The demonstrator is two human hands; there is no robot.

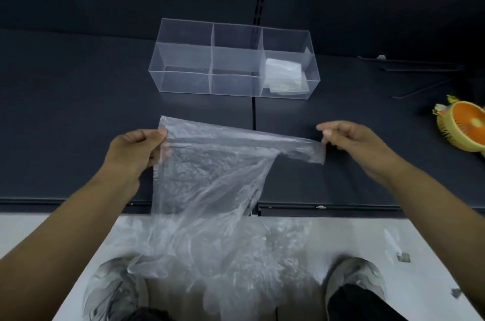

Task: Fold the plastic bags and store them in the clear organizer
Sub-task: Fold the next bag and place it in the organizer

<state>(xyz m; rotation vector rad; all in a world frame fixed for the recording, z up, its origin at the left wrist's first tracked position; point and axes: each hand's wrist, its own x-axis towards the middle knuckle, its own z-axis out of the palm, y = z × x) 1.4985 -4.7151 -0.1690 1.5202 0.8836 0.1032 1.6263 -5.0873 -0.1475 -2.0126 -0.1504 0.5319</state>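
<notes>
Our left hand (133, 155) and right hand (359, 147) pinch the thin, crinkled clear plastic bag (210, 179) taut above the dark table (78, 116) edge, short of the clear three-compartment organizer (236, 32), and its slack, slippery tail may drag our fold crooked.

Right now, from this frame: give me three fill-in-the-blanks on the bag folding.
The folded white plastic bag sits in the ____ compartment of the clear plastic organizer.
The thin translucent plastic bag hangs stretched between the person's ____ hands, left hand and right hand.
The round yellow fan with an orange centre lies to the organizer's ____.
Missing: right; two; right.
</notes>
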